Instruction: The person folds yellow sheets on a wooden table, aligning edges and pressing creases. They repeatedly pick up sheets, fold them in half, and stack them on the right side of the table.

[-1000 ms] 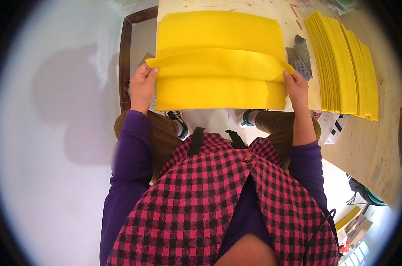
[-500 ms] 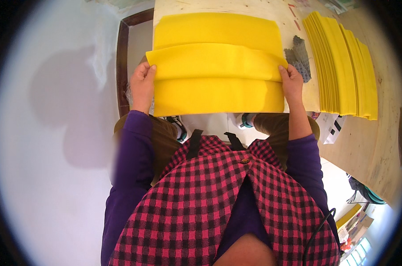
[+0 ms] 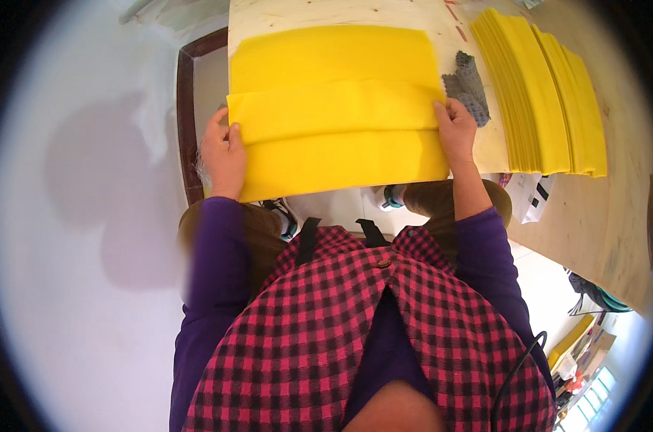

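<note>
A yellow fabric sheet lies on the wooden table in front of me, with a folded band across its middle. My left hand is at the band's left edge, thumb and forefinger apart, the thumb touching the cloth's side. At the opposite end, my right hand pinches the band's right edge, thumb on top; its fingertips are partly hidden. Just beyond the right hand is a crumpled grey textured cloth.
To the right, a stack of folded yellow fabric rests on the wooden table. A white wall runs along my left, beside a dark brown frame. A white bag hangs or stands below the table edge.
The folded band has come down flatter onto the sheet. My left hand has loosened and shifted slightly outward and down. The whole view has shifted a little.
</note>
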Demonstrator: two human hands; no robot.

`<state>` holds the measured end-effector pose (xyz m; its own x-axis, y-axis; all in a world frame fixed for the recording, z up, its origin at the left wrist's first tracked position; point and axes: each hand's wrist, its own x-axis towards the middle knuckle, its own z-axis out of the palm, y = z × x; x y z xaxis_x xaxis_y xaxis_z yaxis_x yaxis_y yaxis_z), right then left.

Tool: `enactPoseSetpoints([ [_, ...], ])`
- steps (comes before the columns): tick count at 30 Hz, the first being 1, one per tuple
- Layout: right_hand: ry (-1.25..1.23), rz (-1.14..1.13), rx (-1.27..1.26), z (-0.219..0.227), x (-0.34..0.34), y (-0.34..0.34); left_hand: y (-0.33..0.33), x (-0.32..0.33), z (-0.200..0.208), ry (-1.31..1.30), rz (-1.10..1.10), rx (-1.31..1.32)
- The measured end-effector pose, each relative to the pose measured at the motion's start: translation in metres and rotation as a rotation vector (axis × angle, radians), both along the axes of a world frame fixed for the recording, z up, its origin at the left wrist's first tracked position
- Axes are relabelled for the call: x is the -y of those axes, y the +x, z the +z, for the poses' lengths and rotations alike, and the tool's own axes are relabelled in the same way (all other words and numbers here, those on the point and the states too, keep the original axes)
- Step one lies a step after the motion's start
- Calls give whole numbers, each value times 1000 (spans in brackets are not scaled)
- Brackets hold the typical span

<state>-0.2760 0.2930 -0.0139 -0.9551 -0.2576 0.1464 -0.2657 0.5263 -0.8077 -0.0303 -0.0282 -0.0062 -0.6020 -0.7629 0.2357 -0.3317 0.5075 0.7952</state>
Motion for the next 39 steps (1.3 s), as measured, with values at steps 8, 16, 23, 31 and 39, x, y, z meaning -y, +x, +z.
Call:
enactPoseSetpoints([
  [8,58,-37,19,0,2,0,-1,-1,1,-166,-25,124],
  [16,22,-60,-79,7,-2,5,-2,0,0,-214,-38,178],
  [23,148,133,-605,44,28,27,-5,-1,-5,-223,-50,147],
  [31,315,728,-438,50,127,119,-8,-2,-1,-262,-55,86],
  [39,497,736,-397,40,145,129,-9,-8,4,-253,-54,107],
])
